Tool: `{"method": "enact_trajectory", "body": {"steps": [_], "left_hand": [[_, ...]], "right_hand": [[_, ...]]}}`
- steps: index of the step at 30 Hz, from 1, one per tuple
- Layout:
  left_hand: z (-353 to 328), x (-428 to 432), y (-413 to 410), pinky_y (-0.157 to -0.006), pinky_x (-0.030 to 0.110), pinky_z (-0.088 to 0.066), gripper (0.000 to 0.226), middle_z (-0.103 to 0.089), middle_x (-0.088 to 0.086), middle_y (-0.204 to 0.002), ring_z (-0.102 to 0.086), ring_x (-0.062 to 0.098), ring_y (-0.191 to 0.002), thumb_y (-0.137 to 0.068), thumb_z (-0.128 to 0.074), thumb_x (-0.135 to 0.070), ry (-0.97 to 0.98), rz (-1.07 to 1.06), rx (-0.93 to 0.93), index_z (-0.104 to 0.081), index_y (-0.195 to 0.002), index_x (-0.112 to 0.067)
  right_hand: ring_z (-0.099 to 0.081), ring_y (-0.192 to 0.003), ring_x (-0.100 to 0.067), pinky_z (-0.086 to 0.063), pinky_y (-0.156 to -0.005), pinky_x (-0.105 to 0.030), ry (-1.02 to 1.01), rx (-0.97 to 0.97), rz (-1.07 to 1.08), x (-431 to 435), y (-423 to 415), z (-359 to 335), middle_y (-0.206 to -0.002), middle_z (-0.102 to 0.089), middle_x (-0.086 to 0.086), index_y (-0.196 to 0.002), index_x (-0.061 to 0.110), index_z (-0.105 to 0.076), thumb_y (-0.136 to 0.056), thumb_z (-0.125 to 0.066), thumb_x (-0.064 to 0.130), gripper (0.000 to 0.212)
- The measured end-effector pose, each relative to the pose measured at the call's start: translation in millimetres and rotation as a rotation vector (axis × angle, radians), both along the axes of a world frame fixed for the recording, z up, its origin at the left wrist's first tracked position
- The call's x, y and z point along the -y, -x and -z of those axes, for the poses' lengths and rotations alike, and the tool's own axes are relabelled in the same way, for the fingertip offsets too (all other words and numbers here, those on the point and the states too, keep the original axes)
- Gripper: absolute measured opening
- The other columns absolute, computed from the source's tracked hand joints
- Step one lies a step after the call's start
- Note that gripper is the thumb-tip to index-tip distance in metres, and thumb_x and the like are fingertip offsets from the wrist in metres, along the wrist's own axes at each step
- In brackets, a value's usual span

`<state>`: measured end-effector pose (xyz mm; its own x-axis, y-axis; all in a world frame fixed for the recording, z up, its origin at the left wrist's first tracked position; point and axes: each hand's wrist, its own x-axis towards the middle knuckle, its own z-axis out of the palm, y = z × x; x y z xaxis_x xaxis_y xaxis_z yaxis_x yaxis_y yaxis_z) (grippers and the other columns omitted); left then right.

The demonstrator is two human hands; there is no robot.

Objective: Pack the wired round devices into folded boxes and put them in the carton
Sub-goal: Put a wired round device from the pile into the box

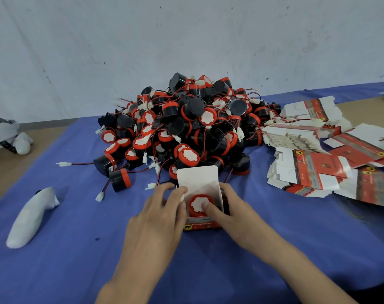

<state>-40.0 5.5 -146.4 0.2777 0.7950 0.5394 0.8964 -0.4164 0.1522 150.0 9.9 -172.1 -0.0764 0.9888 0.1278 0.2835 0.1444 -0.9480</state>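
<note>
Fingers (178, 192) of your left hand (156, 216) and right hand (231, 208) are clamping the box's (201, 224) walls, right thumb pressing the round device (197, 202). Pile (186, 128) is crowding its flap (197, 178); near table (208, 270) is lying open.

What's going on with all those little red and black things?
A person is packing one round device into a small box. The left hand holds one side; the right hand holds the other, its thumb pressing the device down. The flap is open. A big pile of devices waits behind, and flat boxes lie to the right.
</note>
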Motion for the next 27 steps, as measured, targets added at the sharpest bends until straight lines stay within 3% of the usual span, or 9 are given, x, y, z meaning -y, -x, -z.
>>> {"method": "enact_trajectory", "body": {"steps": [7, 15, 17, 19, 22, 24, 27], "left_hand": [[-0.5, 3.7, -10.5, -0.035, 0.026, -0.035, 0.034, -0.065, 0.006, -0.117, -0.069, 0.023, -0.078, -0.088, -0.066, -0.021, 0.01, -0.11, -0.051, -0.067, -0.121, -0.016], [-1.6, 2.1, -11.4, -0.037, 0.024, -0.034, 0.015, -0.066, 0.004, -0.113, -0.065, 0.023, -0.077, -0.086, -0.069, -0.017, 0.095, -0.097, -0.088, -0.073, -0.1, -0.019], [-1.8, -0.1, -11.9, -0.041, 0.02, -0.025, 0.018, -0.066, 0.002, -0.11, -0.064, 0.022, -0.076, -0.086, -0.063, -0.021, 0.107, -0.11, -0.13, -0.074, -0.1, -0.024], [-0.6, -3.1, -12.6, -0.044, 0.021, -0.017, 0.031, -0.061, -0.005, -0.116, -0.06, 0.016, -0.086, -0.092, -0.048, -0.03, 0.086, -0.137, -0.161, -0.069, -0.113, -0.035], [4.0, -10.4, -10.6, -0.048, 0.024, -0.021, 0.048, -0.047, -0.016, -0.122, -0.047, 0.008, -0.101, -0.095, -0.023, -0.04, 0.108, -0.165, -0.187, -0.05, -0.133, -0.046], [3.7, -11.1, -7.3, -0.048, 0.023, -0.021, 0.052, -0.046, -0.017, -0.111, -0.045, 0.008, -0.098, -0.092, -0.018, -0.041, 0.125, -0.132, -0.177, -0.05, -0.133, -0.046], [-0.2, -5.0, -1.6, -0.044, 0.019, -0.017, 0.041, -0.053, -0.013, -0.096, -0.053, 0.011, -0.082, -0.093, -0.032, -0.035, 0.083, -0.028, -0.134, -0.067, -0.113, -0.035]], "right_hand": [[-0.062, -0.1, 0.014, -0.047, -0.076, -0.004, 0.002, 0.026, 0.003, -0.2, -0.7, -0.3, -0.107, -0.064, 0.037, -0.113, 0.055, -0.046, -0.096, -0.061, 0.051, 0.023], [-0.062, -0.101, 0.013, -0.048, -0.076, -0.005, 0.004, 0.019, 0.011, -0.3, 1.2, 0.5, -0.108, -0.064, 0.036, -0.113, 0.055, -0.046, -0.096, -0.061, 0.051, 0.023], [-0.063, -0.102, 0.011, -0.049, -0.077, -0.007, -0.001, 0.02, 0.014, -0.5, 1.6, 1.5, -0.109, -0.065, 0.034, -0.115, 0.055, -0.046, -0.096, -0.061, 0.051, 0.024], [-0.063, -0.104, 0.01, -0.05, -0.079, -0.008, -0.005, 0.025, 0.015, -0.6, 1.7, 2.2, -0.111, -0.066, 0.031, -0.119, 0.053, -0.047, -0.096, -0.06, 0.053, 0.026], [-0.062, -0.105, 0.009, -0.049, -0.08, -0.008, -0.018, 0.031, 0.009, -0.6, 2.1, 2.9, -0.114, -0.066, 0.029, -0.124, 0.048, -0.049, -0.094, -0.059, 0.057, 0.032], [-0.062, -0.106, 0.01, -0.049, -0.08, -0.007, -0.023, 0.027, 0.002, 0.0, 2.5, 2.6, -0.115, -0.066, 0.029, -0.124, 0.048, -0.05, -0.093, -0.059, 0.059, 0.034], [-0.062, -0.106, 0.01, -0.049, -0.081, -0.007, -0.029, 0.032, -0.01, 1.5, 3.3, 1.1, -0.115, -0.066, 0.03, -0.121, 0.052, -0.051, -0.091, -0.06, 0.064, 0.034]]}}
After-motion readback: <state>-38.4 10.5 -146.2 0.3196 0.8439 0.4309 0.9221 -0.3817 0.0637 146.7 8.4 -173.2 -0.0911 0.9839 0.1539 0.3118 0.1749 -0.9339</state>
